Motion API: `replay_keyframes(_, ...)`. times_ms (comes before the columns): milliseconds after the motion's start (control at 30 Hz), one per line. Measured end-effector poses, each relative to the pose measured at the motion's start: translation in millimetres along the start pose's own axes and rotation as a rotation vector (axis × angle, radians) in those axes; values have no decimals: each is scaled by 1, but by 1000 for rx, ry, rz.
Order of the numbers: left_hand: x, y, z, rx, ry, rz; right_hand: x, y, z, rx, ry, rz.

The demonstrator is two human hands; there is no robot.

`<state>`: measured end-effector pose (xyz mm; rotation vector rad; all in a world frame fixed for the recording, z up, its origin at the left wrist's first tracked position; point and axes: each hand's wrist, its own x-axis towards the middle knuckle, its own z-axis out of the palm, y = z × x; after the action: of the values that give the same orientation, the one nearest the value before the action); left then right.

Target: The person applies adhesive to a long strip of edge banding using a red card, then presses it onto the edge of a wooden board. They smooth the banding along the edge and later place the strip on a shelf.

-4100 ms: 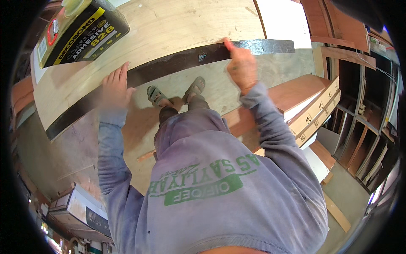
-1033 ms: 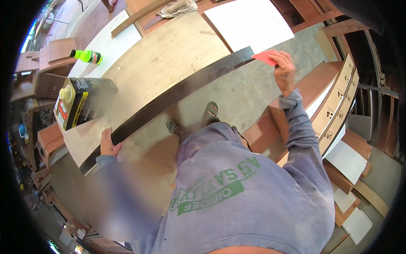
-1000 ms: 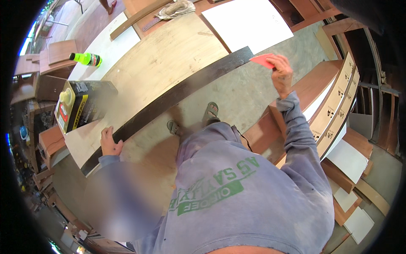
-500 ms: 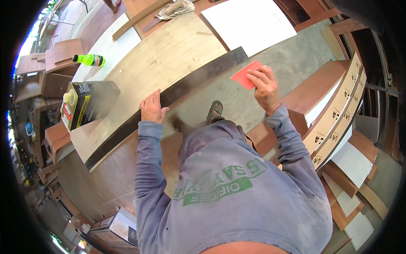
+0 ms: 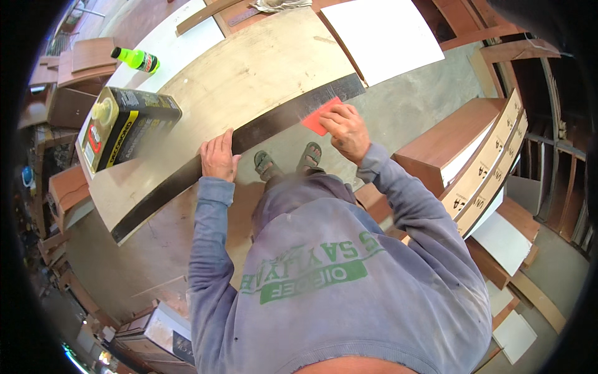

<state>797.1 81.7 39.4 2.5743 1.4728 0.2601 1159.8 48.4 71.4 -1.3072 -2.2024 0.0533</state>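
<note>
My right hand [image 5: 347, 132] pinches a flat red plastic spreader [image 5: 319, 116]. Its edge meets a long dark strip [image 5: 274, 123] near the strip's far right end; whether it presses there I cannot tell. The strip runs along the near edge of a pale plywood board [image 5: 249, 68]. Wet-looking streaks show on the dark surface beside the spreader. My left hand [image 5: 218, 157] lies over the strip left of its middle, fingers stretched across it and thumb apart, holding nothing.
A black and yellow metal can [image 5: 143, 124] stands on the board at the left. Behind it, a green bottle [image 5: 135, 59] lies on a white sheet. A white panel [image 5: 386, 40] is at the back right. Printed long cartons [image 5: 489, 168] and brown boards lie to my right.
My right hand has brought the red spreader left and down, from above the floor to the strip's right end. My left hand stays on the strip. The view has shifted slightly.
</note>
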Motion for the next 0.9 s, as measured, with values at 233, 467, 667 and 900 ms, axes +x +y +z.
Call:
replay_keyframes(233,0,0,2,-76,2,-21,14,-19,16,-140,-9,144)
replay_keyframes(467,3,0,-2,-78,41,-23,20,-45,19,-93,-26,178)
replay_keyframes(667,3,-3,0,-116,9,-21,41,-44,28,143,-73,-73)
replay_keyframes(900,2,-8,5,-131,6,-21,93,-74,48,155,-244,-374)
